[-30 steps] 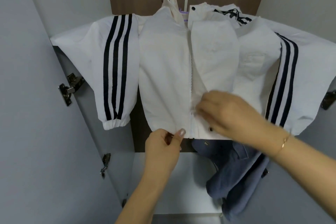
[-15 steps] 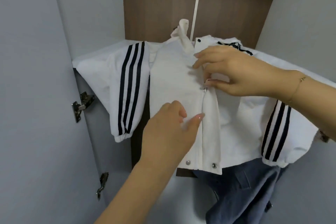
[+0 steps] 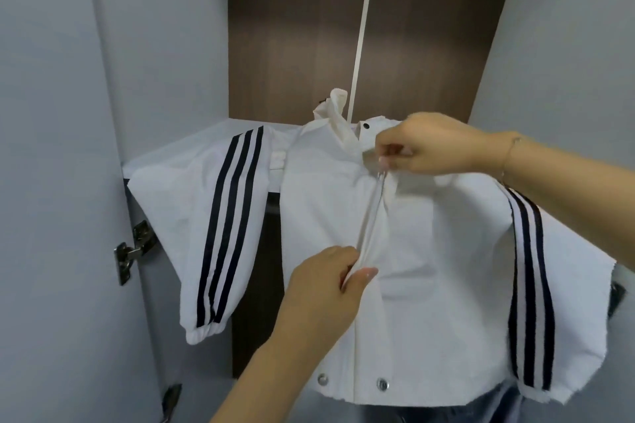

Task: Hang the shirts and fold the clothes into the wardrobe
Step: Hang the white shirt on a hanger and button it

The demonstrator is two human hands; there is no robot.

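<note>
I see right hand (image 3: 433,144) pinching zipper pull (image 3: 383,171) near white jacket (image 3: 426,268) collar; left hand (image 3: 326,288) pinching placket below, tensioning zip.

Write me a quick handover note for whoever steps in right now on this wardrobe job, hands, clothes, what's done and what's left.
Right hand: pinches the zipper pull near the collar of the white jacket.
Left hand: pinches the front placket at mid-chest, holding it taut.
Jacket: spread front-up over the edge of the wardrobe shelf, striped sleeves hanging off both sides.
Done: zipper closed almost to the top.
Left: bottom snaps look unfastened; jacket still to be put away. A blue garment beneath also waits.
</note>
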